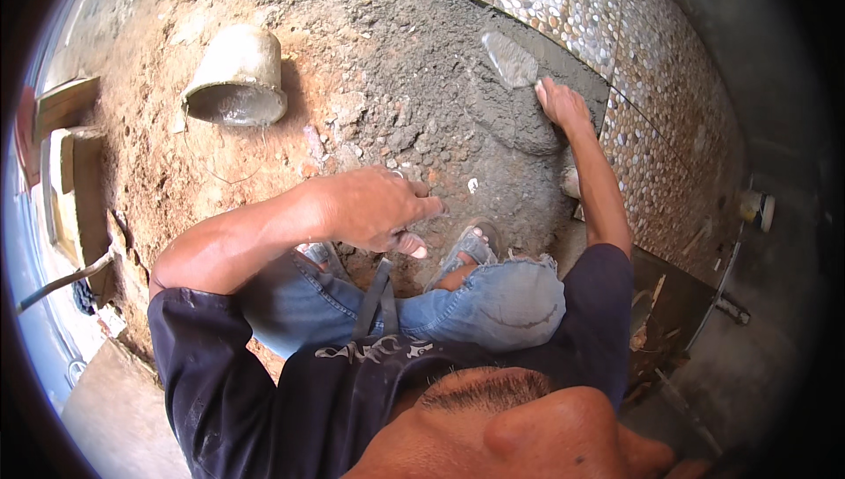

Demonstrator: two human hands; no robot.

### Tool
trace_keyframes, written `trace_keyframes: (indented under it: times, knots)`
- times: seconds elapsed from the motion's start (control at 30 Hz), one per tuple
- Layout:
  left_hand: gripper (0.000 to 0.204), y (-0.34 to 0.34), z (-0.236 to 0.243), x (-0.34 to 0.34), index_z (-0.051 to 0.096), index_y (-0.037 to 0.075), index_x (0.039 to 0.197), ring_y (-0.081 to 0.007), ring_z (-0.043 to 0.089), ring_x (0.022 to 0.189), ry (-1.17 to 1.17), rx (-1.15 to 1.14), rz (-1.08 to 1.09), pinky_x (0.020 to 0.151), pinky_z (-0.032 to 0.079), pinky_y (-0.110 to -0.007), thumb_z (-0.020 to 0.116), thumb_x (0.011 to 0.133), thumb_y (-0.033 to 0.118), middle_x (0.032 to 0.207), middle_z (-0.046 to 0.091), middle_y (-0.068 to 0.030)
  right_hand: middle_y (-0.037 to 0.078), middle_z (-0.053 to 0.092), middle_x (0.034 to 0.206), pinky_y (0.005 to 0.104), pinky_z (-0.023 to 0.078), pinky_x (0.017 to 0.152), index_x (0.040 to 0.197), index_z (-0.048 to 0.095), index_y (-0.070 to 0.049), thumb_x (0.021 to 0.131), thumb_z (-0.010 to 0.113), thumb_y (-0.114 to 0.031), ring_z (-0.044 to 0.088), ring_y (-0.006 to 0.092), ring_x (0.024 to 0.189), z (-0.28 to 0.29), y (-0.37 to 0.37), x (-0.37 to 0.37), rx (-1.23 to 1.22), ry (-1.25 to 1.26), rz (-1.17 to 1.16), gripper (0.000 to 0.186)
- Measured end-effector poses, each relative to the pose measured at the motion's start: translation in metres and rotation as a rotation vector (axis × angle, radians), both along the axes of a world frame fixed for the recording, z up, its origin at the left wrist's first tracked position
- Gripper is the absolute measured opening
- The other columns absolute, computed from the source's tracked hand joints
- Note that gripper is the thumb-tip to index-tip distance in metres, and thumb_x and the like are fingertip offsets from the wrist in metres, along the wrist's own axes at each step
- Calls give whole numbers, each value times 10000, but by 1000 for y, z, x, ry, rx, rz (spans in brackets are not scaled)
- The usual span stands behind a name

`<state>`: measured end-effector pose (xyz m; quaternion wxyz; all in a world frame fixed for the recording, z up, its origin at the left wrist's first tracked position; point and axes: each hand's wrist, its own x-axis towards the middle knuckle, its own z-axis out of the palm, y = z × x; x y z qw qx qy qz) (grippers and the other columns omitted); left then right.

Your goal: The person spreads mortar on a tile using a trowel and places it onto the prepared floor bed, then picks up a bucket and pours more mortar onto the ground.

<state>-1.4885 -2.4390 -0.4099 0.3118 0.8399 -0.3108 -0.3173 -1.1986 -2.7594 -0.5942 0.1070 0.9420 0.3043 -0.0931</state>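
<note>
My right hand [564, 106] is closed around the handle of a trowel [510, 58]. Its grey, mortar-smeared blade lies flat on wet grey mortar [515, 118], beside the edge of the pebble-patterned tiles [572, 8]. The handle itself is mostly hidden by the fingers. Over my knees, my left hand [378, 208] hangs with loosely bent fingers, thumb apart and nothing in it. A ring shows on one of its fingers.
A dirty white bucket [238, 61] lies tipped on its side on rough soil at the left. Wooden pieces [84, 206] stand at the far left. Pebbled tiles [664, 184] continue down the right side. My sandalled feet [466, 250] rest on the soil between my hands.
</note>
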Motion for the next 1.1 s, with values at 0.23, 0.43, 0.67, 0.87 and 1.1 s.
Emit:
trace_keyframes:
  times: [0.23, 0.43, 0.67, 0.87, 1.1]
  knots:
    - [623, 3, -1, -1, 435, 75, 1357, -396, 585, 997, 39, 18, -5, 870, 458, -491, 533, 898, 485, 1136, 566, -173, 105, 574, 690, 390, 452, 520, 948, 575, 17, 938, 428, -363, 529, 215, 531, 51, 20, -1, 104, 768, -400, 408]
    - [611, -2, 5, 1, 434, 83, 1356, -385, 582, 1004, 45, 6, -48, 891, 448, -481, 538, 896, 471, 1091, 579, -164, 213, 627, 887, 406, 504, 596, 1025, 613, 13, 952, 419, -397, 634, 238, 719, 59, -58, -68, 100, 662, -50, 459]
    - [605, -13, 3, 6, 436, 112, 1362, -385, 575, 1039, 64, 20, -41, 917, 448, -471, 561, 886, 463, 1136, 581, -166, 81, 576, 742, 305, 457, 490, 997, 579, -30, 972, 419, -384, 558, 159, 587, 68, -136, -53, 412, 739, -828, 389]
    - [637, -8, -13, 13, 434, 113, 1367, -407, 600, 990, 58, 18, 2, 900, 466, -483, 536, 887, 520, 1202, 568, -190, 20, 480, 634, 297, 413, 448, 918, 546, -47, 970, 419, -406, 483, 126, 508, 56, -129, -83, 258, 868, -637, 384]
    - [694, -10, -19, 23, 421, 126, 1384, -409, 602, 1015, 146, 49, 2, 902, 471, -486, 506, 874, 589, 1195, 579, -200, 313, 622, 975, 579, 446, 791, 1072, 543, -42, 959, 401, -373, 591, 494, 926, 51, -120, -146, 56, 403, -288, 377]
